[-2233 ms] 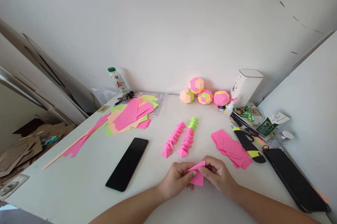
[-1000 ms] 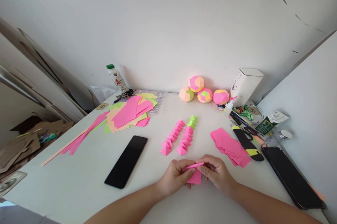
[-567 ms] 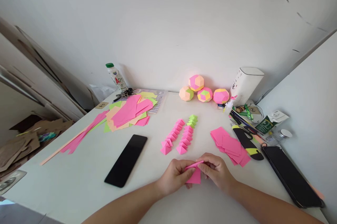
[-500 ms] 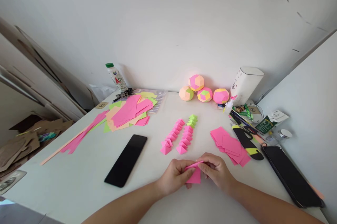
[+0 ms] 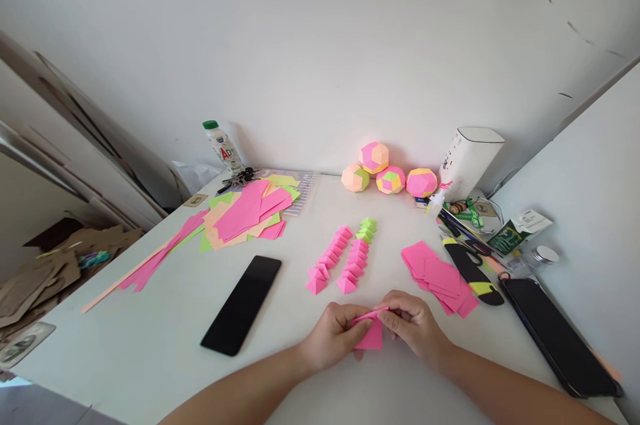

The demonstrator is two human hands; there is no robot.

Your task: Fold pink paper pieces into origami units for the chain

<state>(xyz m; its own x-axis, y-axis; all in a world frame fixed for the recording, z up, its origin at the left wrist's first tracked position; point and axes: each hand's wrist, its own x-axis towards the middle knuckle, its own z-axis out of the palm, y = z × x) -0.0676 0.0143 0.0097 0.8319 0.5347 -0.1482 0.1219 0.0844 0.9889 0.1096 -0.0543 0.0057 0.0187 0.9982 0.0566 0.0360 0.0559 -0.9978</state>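
A small pink sheet of paper [image 5: 371,337] is held near the front of the table, its upper edge folded over in a narrow strip. My left hand [image 5: 334,338] pinches the left end of that fold, with the thumb lying across the paper. At the right end, my right hand [image 5: 413,325] grips the fold between thumb and fingers. Just beyond my hands lie two rows of folded paper pieces, one of pink pieces [image 5: 330,258] and one of pink and green pieces [image 5: 356,262]. To the right is a loose pile of pink paper squares [image 5: 443,278].
A black phone [image 5: 243,305] lies left of my hands, and another dark phone [image 5: 560,335] at the right edge. Farther back are cut paper sheets [image 5: 245,212], a bottle [image 5: 223,148], several paper balls [image 5: 374,157], scissors [image 5: 473,272] and a white container [image 5: 470,162].
The whole view has shifted very slightly. Both hands keep the same grip on the pink paper, and nothing on the table has visibly moved.
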